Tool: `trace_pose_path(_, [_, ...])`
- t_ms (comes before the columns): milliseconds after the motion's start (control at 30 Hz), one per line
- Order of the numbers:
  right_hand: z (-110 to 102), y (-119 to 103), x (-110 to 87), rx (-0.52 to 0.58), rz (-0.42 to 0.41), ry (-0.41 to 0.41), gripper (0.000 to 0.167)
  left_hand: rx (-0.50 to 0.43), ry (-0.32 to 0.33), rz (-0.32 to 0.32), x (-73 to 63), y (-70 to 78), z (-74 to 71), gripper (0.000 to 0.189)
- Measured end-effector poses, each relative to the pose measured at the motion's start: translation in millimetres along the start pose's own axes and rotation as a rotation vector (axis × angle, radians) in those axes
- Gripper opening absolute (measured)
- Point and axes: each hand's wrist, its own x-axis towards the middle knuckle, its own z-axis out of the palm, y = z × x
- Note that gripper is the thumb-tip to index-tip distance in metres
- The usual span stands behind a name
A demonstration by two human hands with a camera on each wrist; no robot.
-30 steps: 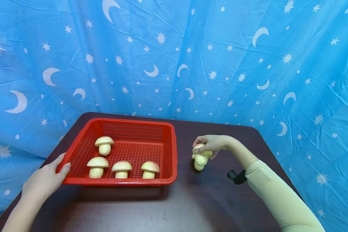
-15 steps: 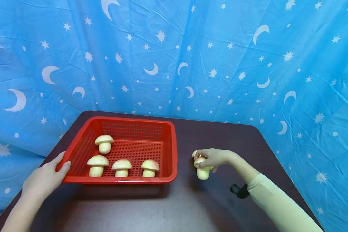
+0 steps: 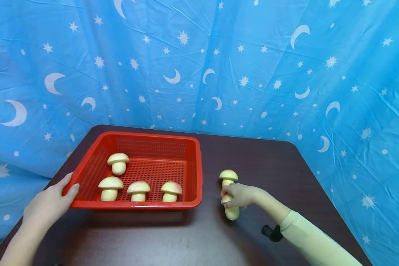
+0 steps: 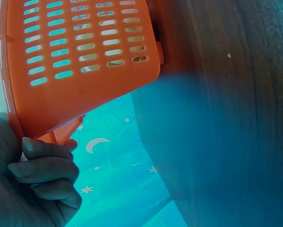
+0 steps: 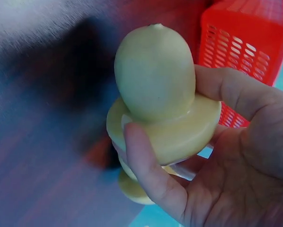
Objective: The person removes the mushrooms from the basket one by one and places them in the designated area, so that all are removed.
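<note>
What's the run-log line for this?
left hand: grips red basket by its rim | right hand: holds mushroom by cap | in basket: four mushrooms | on table: one more mushroom, beyond right hand

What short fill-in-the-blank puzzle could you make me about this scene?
1. The left hand grips a basket coloured ____.
2. In the basket are ____ mushrooms.
3. Beyond the held mushroom and the right hand, the curtain shows stars, dots and crescent ____.

Missing words: red; four; moons.
</note>
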Motion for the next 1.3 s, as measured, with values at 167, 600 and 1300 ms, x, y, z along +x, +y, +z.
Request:
trace_pose_path(167, [9, -1, -0.3, -0.014, -0.002, 0.005, 0.018, 0.0, -0.003, 0.001, -0.1, -0.6, 0.3, 0.077])
trace_pose_path(600, [17, -2, 3.4, -0.021, 0.038, 0.011, 0.027, 0.002, 0.012, -0.001, -0.2, -0.5, -0.3, 0.077])
trace_pose_path(1300, [7, -5, 0.1, -0.11, 0.057, 0.05, 0.062, -0.002, 0.022, 0.015, -0.3, -0.7, 0.7, 0.075])
